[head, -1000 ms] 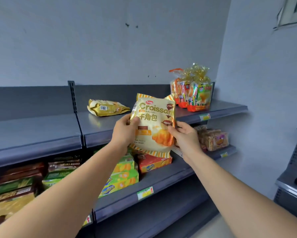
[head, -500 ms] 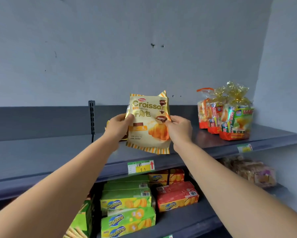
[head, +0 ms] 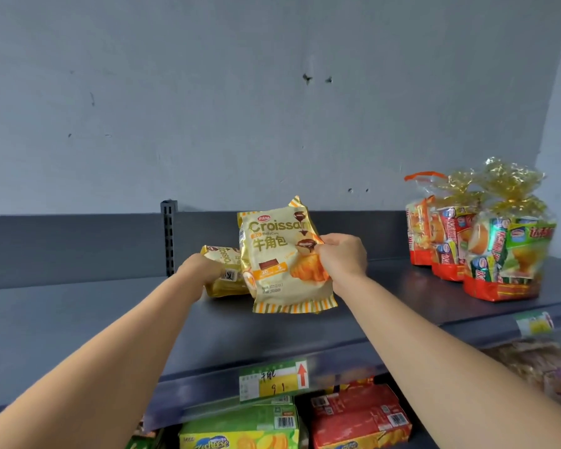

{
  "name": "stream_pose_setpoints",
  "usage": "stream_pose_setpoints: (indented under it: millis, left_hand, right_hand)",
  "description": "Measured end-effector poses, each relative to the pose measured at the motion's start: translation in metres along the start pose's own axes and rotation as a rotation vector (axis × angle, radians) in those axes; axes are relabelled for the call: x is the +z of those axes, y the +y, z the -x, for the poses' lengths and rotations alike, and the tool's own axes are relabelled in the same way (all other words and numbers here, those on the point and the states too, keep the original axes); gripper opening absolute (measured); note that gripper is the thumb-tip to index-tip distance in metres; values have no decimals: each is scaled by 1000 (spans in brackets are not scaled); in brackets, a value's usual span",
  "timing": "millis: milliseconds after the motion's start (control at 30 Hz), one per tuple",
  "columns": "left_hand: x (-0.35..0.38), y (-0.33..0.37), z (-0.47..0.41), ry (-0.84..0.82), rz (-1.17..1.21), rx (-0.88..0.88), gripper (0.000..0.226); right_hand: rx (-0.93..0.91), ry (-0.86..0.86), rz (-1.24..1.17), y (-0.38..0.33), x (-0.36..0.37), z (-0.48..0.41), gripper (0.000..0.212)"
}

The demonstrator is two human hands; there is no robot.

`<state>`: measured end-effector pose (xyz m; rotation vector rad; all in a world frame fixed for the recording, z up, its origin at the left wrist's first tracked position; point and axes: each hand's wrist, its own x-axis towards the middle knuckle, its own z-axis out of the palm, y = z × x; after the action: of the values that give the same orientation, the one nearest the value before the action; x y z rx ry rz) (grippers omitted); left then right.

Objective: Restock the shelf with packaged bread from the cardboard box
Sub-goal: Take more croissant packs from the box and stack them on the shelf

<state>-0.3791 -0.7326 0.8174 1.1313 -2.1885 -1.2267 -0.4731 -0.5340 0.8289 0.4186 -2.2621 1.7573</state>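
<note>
A cream and gold croissant bag [head: 274, 257] stands upright on the grey top shelf [head: 233, 332], its striped bottom edge on the shelf surface. My right hand [head: 340, 260] pinches its right edge. Behind it to the left lies a second croissant bag [head: 224, 273] on its side, and my left hand [head: 199, 272] grips that bag's left end. The cardboard box is out of view.
Cellophane-wrapped snack bundles [head: 486, 234] with gold bows stand at the shelf's right end. A yellow and green price tag [head: 274, 379] sits on the shelf's front lip. Green boxes [head: 240, 429] and red boxes [head: 360, 416] fill the shelf below. A slotted upright [head: 169, 238] divides the back panel.
Both hands carried the upright bag forward and set it on the top shelf. My left hand left that bag and took hold of the bag lying behind it.
</note>
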Motion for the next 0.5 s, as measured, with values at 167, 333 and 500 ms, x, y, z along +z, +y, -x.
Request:
stream_pose_setpoints:
  millis: [167, 333, 500]
  left_hand:
    - [9, -1, -27, -59, 166, -52, 43]
    - [10, 0, -44, -49, 287, -108, 26]
    - [8, 3, -47, 27, 419, -40, 55]
  right_hand:
    - [25, -21, 6, 9, 22, -21, 22]
    - [77, -25, -13, 18, 31, -39, 22]
    - [81, -74, -61, 18, 35, -52, 21]
